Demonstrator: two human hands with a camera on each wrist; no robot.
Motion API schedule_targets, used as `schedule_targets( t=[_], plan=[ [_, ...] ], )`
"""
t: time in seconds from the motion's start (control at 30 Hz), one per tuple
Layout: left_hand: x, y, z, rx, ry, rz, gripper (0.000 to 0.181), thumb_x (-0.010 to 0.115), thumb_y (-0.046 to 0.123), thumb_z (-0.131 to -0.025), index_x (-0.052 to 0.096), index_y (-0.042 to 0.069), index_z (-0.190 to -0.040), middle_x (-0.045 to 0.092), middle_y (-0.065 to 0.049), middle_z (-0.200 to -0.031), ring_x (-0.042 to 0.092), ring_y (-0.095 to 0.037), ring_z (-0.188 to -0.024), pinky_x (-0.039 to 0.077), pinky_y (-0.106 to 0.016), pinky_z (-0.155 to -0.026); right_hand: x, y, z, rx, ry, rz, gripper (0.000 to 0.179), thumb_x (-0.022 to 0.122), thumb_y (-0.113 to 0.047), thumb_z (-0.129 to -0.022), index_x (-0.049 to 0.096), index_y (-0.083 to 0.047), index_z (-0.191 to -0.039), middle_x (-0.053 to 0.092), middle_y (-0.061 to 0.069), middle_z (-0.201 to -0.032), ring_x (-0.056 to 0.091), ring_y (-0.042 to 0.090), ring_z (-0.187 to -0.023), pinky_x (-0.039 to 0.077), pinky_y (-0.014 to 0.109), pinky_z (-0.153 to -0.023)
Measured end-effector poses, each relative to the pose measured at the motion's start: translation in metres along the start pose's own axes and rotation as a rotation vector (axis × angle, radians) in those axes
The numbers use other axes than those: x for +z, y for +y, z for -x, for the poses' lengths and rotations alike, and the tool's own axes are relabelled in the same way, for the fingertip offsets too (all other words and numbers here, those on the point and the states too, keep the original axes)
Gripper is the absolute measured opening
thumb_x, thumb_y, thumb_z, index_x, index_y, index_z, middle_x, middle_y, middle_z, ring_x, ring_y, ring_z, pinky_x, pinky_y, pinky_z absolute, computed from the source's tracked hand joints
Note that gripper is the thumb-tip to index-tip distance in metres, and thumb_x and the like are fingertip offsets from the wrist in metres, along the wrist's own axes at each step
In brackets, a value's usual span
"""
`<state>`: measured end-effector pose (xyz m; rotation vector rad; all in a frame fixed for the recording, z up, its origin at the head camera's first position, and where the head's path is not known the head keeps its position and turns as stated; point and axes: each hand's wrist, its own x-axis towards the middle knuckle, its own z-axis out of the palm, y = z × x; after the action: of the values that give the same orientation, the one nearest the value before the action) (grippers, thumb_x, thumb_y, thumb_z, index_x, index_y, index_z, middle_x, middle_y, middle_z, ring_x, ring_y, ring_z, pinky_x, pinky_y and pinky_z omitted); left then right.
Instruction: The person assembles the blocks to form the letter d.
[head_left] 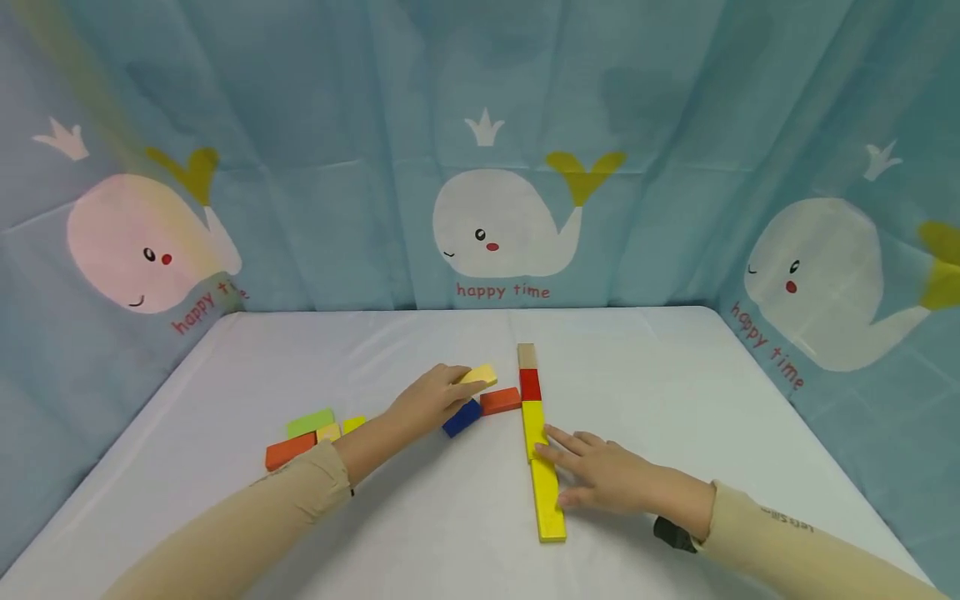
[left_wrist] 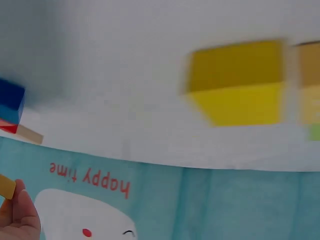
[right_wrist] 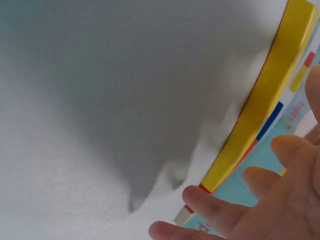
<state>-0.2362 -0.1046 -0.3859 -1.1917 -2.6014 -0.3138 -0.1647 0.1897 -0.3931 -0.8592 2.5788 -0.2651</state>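
Observation:
My left hand (head_left: 431,396) pinches a pale yellow block (head_left: 480,375) above the table; the left wrist view shows thumb and finger on that block (left_wrist: 7,186). Below it lie a blue block (head_left: 462,417) and an orange-red block (head_left: 500,401), angled off a straight row. From the far end, the row has a plain wooden block (head_left: 527,356), a red block (head_left: 530,385) and two long yellow blocks, a farther one (head_left: 534,429) and a nearer one (head_left: 548,500). My right hand (head_left: 611,475) spreads its fingers along the right side of the yellow blocks, fingertips right at their edge.
Left of the row, partly behind the left forearm, lie an orange block (head_left: 291,451), a green block (head_left: 310,422), a small pale yellow block (head_left: 328,432) and a yellow block (head_left: 354,423). A whale-print curtain (head_left: 337,233) borders the white table (head_left: 645,367) at the back and sides.

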Motion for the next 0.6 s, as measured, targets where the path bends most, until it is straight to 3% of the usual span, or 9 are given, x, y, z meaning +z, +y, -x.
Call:
schedule_targets(
  t=[0.13,0.3,0.47,0.6],
  plan=[
    [-0.001,-0.010,0.032,0.040,0.071,-0.017,0.038,0.074,0.002,-0.083,0.068,0.012,-0.120,0.064,-0.020,-0.110,0.062,-0.032,-0.095,0.053,-0.038,-0.082,-0.001,0.002,-0.002,-0.005,0.003,-0.002,0.074,0.057,-0.057,-0.090,0.036,-0.022,-0.152,0.020,0.006,-0.160,0.035,0.044,-0.134,0.034,0.065,-0.099],
    [0.001,-0.017,0.057,0.062,0.145,0.009,0.039,0.077,-0.002,-0.078,0.069,0.008,-0.115,0.066,-0.020,-0.106,0.063,-0.033,-0.091,0.054,-0.039,-0.076,-0.003,0.003,-0.001,0.010,0.007,-0.003,0.074,0.058,-0.056,-0.090,0.036,-0.022,-0.152,0.021,0.006,-0.160,0.035,0.044,-0.134,0.030,0.071,-0.098],
    [0.002,-0.018,0.072,0.032,0.136,0.008,0.037,0.077,-0.002,-0.078,0.070,0.006,-0.113,0.067,-0.020,-0.104,0.064,-0.032,-0.090,0.055,-0.038,-0.075,-0.006,0.001,-0.002,0.011,0.005,-0.007,0.075,0.058,-0.056,-0.090,0.035,-0.022,-0.152,0.021,0.006,-0.160,0.033,0.046,-0.135,0.027,0.073,-0.097],
    [0.001,-0.016,0.085,-0.026,0.080,0.016,0.036,0.078,0.001,-0.079,0.071,0.005,-0.114,0.067,-0.018,-0.106,0.064,-0.032,-0.091,0.055,-0.038,-0.077,-0.007,0.001,-0.006,0.008,0.000,-0.016,0.075,0.058,-0.056,-0.090,0.034,-0.022,-0.153,0.019,0.005,-0.161,0.031,0.046,-0.136,0.029,0.072,-0.097]
  ],
)
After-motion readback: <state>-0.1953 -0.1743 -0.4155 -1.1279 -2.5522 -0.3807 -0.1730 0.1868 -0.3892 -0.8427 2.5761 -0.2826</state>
